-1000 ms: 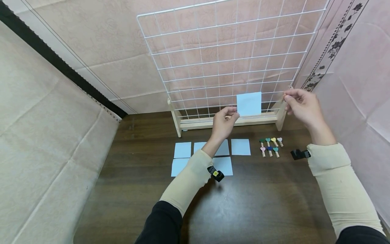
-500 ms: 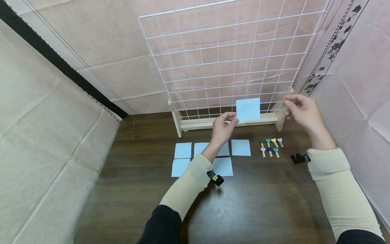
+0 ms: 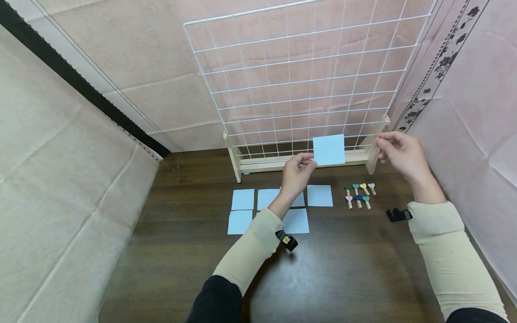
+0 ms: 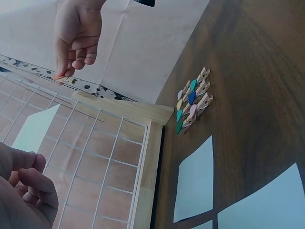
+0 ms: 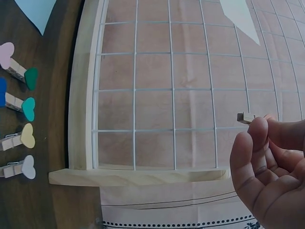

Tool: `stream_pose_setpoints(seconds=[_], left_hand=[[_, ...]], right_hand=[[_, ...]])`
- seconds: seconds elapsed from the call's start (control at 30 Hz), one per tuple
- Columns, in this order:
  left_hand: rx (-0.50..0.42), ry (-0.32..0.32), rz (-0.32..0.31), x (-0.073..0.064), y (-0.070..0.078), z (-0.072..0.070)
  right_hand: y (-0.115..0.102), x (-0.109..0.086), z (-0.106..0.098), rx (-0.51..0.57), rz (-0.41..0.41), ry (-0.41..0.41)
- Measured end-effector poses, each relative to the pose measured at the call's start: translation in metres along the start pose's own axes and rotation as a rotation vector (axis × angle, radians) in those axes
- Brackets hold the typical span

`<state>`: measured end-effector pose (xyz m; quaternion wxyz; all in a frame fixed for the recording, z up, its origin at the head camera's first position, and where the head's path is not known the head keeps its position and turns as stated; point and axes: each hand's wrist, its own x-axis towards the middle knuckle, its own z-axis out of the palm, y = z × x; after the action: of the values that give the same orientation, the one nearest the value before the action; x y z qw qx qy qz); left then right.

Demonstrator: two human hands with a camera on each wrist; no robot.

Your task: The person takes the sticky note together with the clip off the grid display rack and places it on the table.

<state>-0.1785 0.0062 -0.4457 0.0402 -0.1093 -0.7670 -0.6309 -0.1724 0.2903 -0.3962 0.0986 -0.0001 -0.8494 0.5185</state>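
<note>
My left hand (image 3: 298,175) pinches a light blue paper square (image 3: 329,150) by its left edge, in front of the lower part of a white wire grid (image 3: 282,96). Near the grid's right foot, my right hand (image 3: 404,154) pinches a small wooden clothespin (image 5: 245,118) between thumb and fingers. A bit of orange shows at those fingertips in the left wrist view; the rest of the pin is hidden by the fingers. Paper and clothespin are apart. On the table to the right lie several clothespins (image 3: 357,197) with coloured hearts.
Several blue paper squares (image 3: 319,196) lie in two rows on the dark wooden table (image 3: 347,269), some partly behind my left arm. A pale wooden stand (image 3: 258,167) bears the grid. Pale cloth (image 3: 72,179) hangs at the left, back and right.
My left hand has lowered the paper square a little in front of the grid. The right hand, with the clothespin, has also come down slightly. The things on the table have stayed put.
</note>
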Motion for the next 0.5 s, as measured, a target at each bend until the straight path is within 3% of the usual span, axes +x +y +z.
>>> stream_pose_setpoints(seconds=[0.5], left_hand=[[0.019,-0.001,0.011,-0.018,-0.012,0.003]], right_hand=[[0.017,-0.013,0.000,-0.008,0.056,-0.011]])
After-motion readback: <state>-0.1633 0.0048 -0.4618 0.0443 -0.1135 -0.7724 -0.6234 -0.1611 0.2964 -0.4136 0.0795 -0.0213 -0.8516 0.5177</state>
